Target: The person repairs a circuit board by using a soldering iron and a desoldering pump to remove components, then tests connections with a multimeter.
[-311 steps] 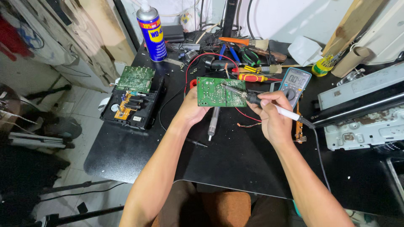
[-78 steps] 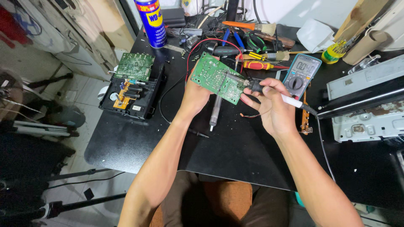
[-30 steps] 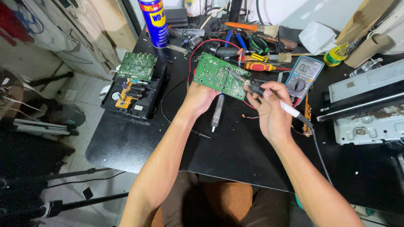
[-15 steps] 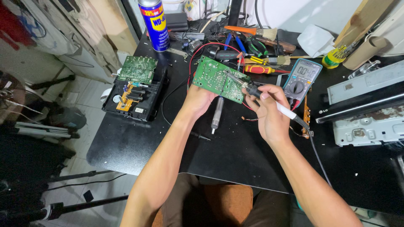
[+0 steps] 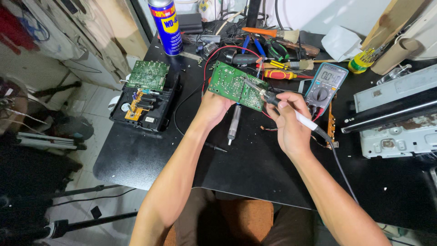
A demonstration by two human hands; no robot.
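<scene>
My left hand (image 5: 213, 108) holds a green circuit board (image 5: 236, 84) by its lower left edge, tilted up above the black table (image 5: 255, 173). My right hand (image 5: 288, 122) grips a soldering iron (image 5: 273, 101) with a white handle and a black cord; its tip rests on the solder side of the board. A grey pen-shaped tool (image 5: 233, 124) lies on the table just under the board, between my hands.
A multimeter (image 5: 322, 84) lies right of the board. Screwdrivers, pliers and a brush (image 5: 273, 68) crowd the back edge with a blue spray can (image 5: 165, 25). An opened black device with a second green board (image 5: 145, 98) sits left. Stripped grey chassis (image 5: 396, 114) fill the right.
The view has shifted slightly. Both hands hold the board and iron as before, the iron tip staying on the board.
</scene>
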